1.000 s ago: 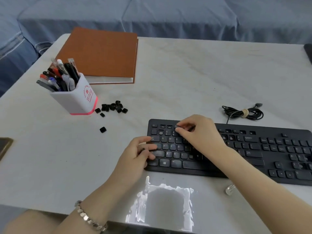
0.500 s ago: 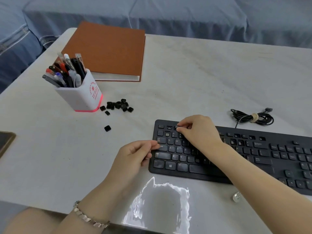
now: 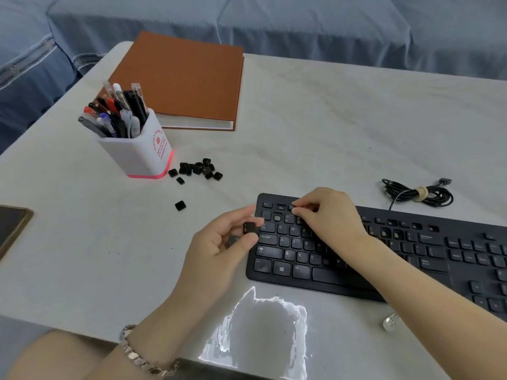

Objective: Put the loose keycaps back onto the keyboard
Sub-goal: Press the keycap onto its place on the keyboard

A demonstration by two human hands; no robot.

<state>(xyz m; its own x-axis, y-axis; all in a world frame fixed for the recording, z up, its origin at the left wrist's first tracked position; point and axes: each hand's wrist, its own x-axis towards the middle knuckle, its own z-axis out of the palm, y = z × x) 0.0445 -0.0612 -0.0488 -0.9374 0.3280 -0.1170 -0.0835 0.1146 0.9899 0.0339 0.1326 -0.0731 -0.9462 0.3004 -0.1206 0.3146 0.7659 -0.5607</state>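
And the left hand is off the keys! A second ago it lay across the left end of the keyboard. It has since pulled back past the edge and turned up, and in its grip sits a keycap, pinched between thumb and forefinger. The cap hangs just beside the keyboard's left edge, level with the Tab row, and is not in any socket yet.

The right hand hasn't budged: still hunched over the top-left corner, fingertips bunched down on the function row. Its grip is drawn tight at the tips, but whether a cap sits under them or only the board, I cannot tell, because the knuckles hide it.

What does that mean? One cap looks to be going in up top, and the next is already waiting in the other hand. A bare socket shows pale in the number row, near the held cap. That's a likely home, though the cap's legend can't be read from here.

Plenty left to do: the loose caps lie heaped on the desk beside the pen pot, well apart from the keyboard. A stray cap lies between that heap and the left hand.
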